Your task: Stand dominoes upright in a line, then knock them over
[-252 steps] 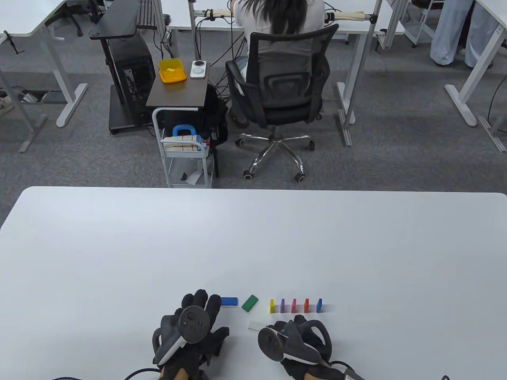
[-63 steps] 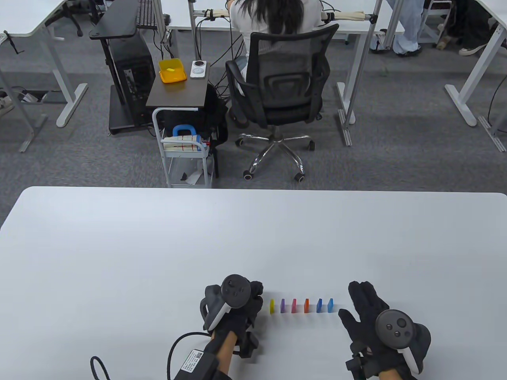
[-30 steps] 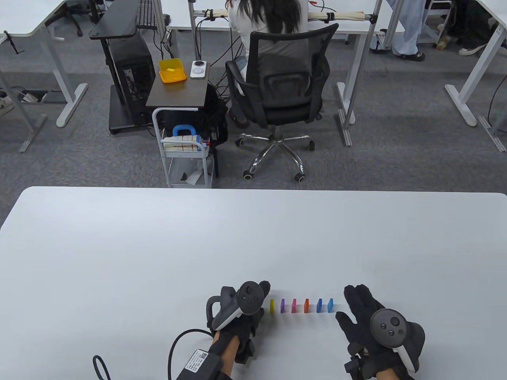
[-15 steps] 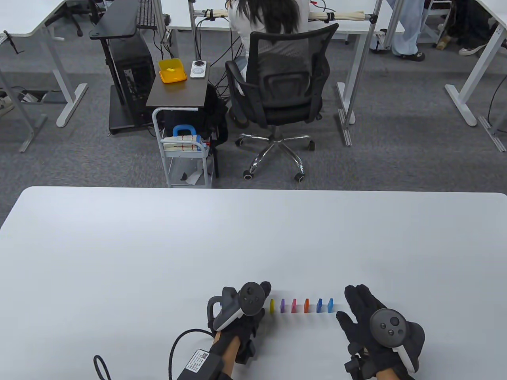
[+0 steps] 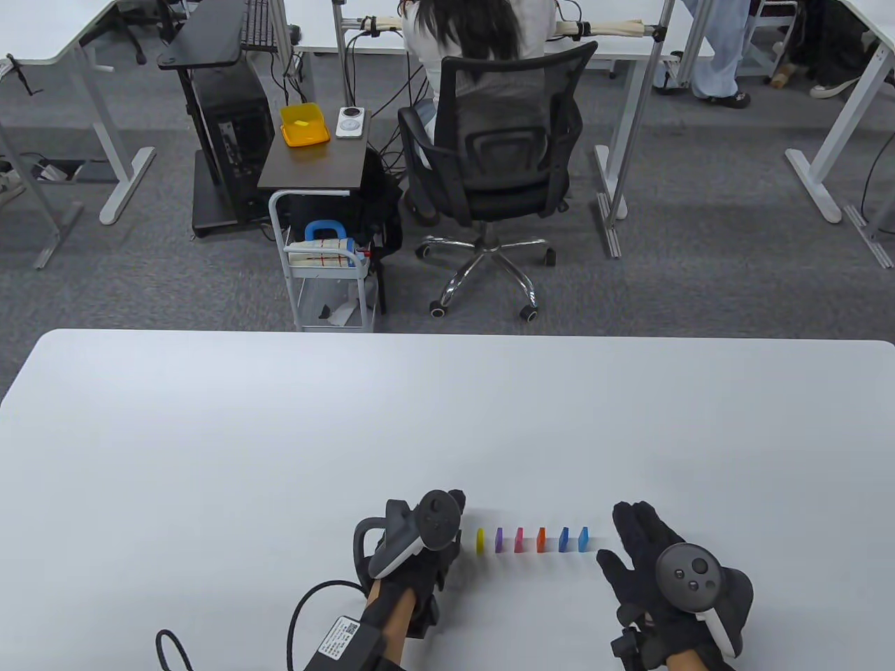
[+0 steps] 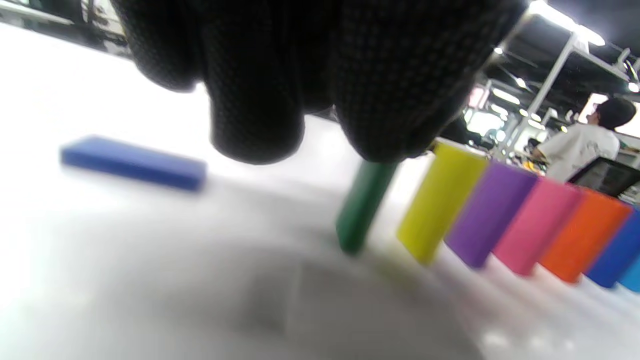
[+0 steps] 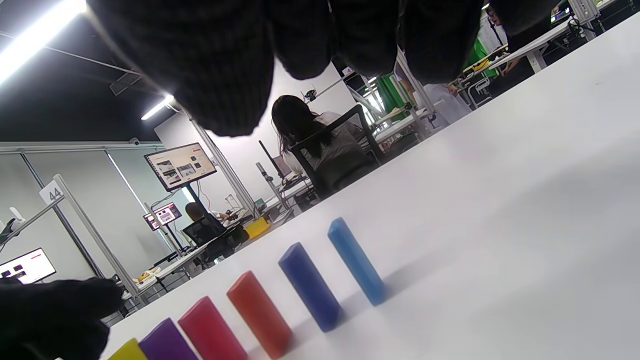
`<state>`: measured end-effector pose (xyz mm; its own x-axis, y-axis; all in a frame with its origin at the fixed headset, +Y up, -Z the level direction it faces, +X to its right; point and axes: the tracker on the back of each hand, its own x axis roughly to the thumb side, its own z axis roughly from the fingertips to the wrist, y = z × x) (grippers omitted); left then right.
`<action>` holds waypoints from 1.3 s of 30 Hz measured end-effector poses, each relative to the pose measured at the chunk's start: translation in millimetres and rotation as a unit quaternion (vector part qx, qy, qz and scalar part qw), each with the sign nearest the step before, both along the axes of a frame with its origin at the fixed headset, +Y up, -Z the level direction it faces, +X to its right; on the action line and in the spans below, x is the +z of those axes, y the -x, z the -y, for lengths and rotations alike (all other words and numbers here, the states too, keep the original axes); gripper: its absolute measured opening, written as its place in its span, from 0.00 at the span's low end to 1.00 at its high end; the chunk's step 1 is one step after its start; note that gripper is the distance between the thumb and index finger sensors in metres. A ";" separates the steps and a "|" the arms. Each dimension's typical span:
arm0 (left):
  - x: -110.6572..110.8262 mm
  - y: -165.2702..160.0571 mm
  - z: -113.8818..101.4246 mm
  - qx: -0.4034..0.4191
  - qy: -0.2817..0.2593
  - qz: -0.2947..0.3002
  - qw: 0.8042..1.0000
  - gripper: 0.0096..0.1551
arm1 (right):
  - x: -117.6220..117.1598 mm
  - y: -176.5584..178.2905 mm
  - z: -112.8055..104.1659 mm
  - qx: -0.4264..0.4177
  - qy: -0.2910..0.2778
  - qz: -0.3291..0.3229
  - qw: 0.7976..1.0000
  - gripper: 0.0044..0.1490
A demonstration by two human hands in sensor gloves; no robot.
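On the white counter [image 5: 447,419] the line is most of the way built, judging by what lies there now. Starting at the left, one dark blue domino [image 6: 134,163] lies flat on its face, off to the far side of the left hand [image 5: 412,549] and well apart from the row; by the look of it, it has yet to be stood up. The left hand's grip is closed on a green domino [image 6: 364,206]: the wrist view shows the gloved fingertips [image 6: 395,100] pinching its top end while its lower end meets the counter, near upright, just beside the yellow one. From above, the green piece is hidden under the hand. To the right of that grip six dominoes stand on end, evenly spaced and not touching: the yellow domino [image 5: 480,540], the purple domino [image 5: 499,539], the pink domino [image 5: 519,539], the orange domino [image 5: 540,539], the blue domino [image 5: 563,539] and the light blue domino [image 5: 584,539]. Beyond the light blue end, the right hand [image 5: 654,566] rests on the counter near the row but apart from it, its grip open, fingers [image 5: 633,521] spread and holding nothing. So I judge that what is left is to let the green one stand free, raise the flat blue piece into the line, and then topple the row from one end; the knocking-over has not begun.
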<state>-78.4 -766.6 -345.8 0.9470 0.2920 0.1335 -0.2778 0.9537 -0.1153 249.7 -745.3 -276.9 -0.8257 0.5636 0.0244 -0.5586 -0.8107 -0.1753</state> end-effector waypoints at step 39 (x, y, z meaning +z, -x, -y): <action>-13.2 8.3 29.3 -0.231 0.040 -0.035 0.971 0.38 | -4.4 9.3 7.6 0.032 0.022 -0.011 0.999 0.50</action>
<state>-86.7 -795.8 -359.0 0.9854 -0.1596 0.0591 0.1681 0.9670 -0.1913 240.4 -752.8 -281.4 -0.8598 0.5103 0.0192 -0.5084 -0.8519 -0.1260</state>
